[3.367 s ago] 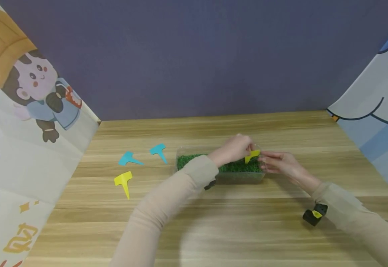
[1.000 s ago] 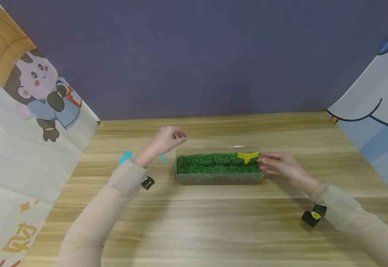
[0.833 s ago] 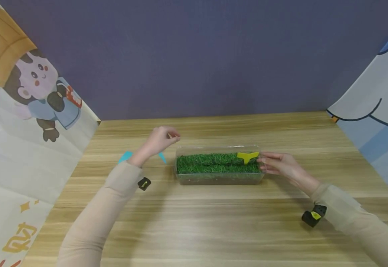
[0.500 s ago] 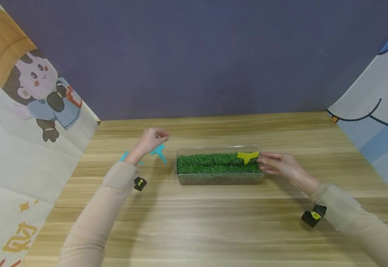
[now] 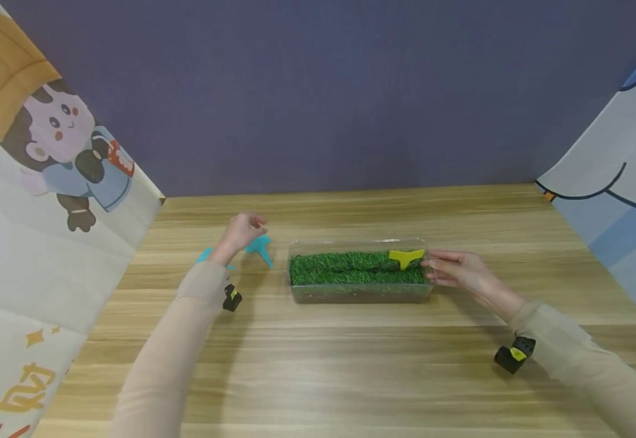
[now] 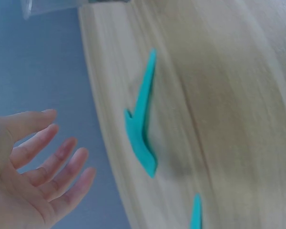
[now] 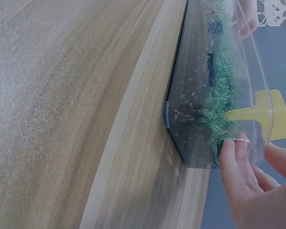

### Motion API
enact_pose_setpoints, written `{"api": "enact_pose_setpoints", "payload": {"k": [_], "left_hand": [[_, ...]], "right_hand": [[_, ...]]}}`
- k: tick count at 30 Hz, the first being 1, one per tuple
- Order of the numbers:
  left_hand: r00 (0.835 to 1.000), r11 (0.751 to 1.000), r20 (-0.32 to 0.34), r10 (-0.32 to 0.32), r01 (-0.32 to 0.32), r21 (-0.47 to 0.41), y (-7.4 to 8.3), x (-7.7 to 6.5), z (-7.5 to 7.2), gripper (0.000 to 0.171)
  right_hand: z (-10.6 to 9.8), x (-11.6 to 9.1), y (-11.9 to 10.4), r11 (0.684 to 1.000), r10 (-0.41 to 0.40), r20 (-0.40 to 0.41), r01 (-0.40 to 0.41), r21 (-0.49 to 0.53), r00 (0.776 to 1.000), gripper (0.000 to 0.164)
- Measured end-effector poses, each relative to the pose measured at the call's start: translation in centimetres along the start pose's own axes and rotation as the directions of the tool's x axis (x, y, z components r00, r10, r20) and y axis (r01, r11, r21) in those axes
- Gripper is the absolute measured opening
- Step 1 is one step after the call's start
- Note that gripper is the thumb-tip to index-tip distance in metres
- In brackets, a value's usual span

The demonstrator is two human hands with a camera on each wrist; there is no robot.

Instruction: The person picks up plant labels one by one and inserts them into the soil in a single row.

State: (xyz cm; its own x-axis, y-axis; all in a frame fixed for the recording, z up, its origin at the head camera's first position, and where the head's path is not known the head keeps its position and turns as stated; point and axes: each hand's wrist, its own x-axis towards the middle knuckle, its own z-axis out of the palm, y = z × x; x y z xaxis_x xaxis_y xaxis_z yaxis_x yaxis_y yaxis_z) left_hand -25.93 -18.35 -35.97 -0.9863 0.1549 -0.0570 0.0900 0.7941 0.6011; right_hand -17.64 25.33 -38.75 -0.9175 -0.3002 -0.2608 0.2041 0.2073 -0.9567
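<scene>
In the head view my left hand hovers by a blue T-shaped plant label lying on the table. Its fingers are loosely bent and apart, holding nothing; in the left wrist view the label lies beside the hand. A second blue plant label is partly covered by my left wrist. My right hand holds the right end of a clear planter box filled with green grass. Close to those fingers, a yellow plant label stands upright in the grass.
The wooden table runs back to a dark blue panel. Printed cartoon sheets flank it on both sides. Each wrist wears a black camera. My left forearm crosses the table's left part.
The left hand leaves the yellow label standing in the grass and moves left to the blue labels. The right hand stays at the box's end. The loose yellow label becomes hidden behind my left arm.
</scene>
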Motion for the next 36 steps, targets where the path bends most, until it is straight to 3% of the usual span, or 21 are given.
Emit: {"api": "enact_pose_setpoints", "payload": {"k": [12, 20, 27, 36], "left_hand": [[0.993, 0.993, 0.019, -0.113, 0.112, 0.036, -0.9, 1.4, 0.9, 0.037], [0.972, 0.976, 0.096, -0.214, 0.210, 0.052, -0.5, 2.2, 1.2, 0.047], [0.959, 0.967, 0.126, -0.253, 0.247, 0.061, -0.2, 3.0, 1.7, 0.057], [0.956, 0.961, 0.127, -0.266, 0.252, 0.113, -0.1, 3.6, 2.1, 0.059]], "right_hand": [[-1.9, 2.0, -0.4, 1.000, -0.001, 0.037, 0.002, -0.010, 0.999, 0.057], [-3.1, 3.2, -0.6, 1.000, -0.001, 0.053, 0.003, -0.023, 0.999, 0.058], [-4.2, 4.3, -0.9, 1.000, -0.004, 0.068, 0.005, -0.012, 0.998, 0.058], [-4.7, 4.9, -0.9, 1.000, -0.013, 0.070, 0.014, -0.019, 0.997, 0.058]]}}
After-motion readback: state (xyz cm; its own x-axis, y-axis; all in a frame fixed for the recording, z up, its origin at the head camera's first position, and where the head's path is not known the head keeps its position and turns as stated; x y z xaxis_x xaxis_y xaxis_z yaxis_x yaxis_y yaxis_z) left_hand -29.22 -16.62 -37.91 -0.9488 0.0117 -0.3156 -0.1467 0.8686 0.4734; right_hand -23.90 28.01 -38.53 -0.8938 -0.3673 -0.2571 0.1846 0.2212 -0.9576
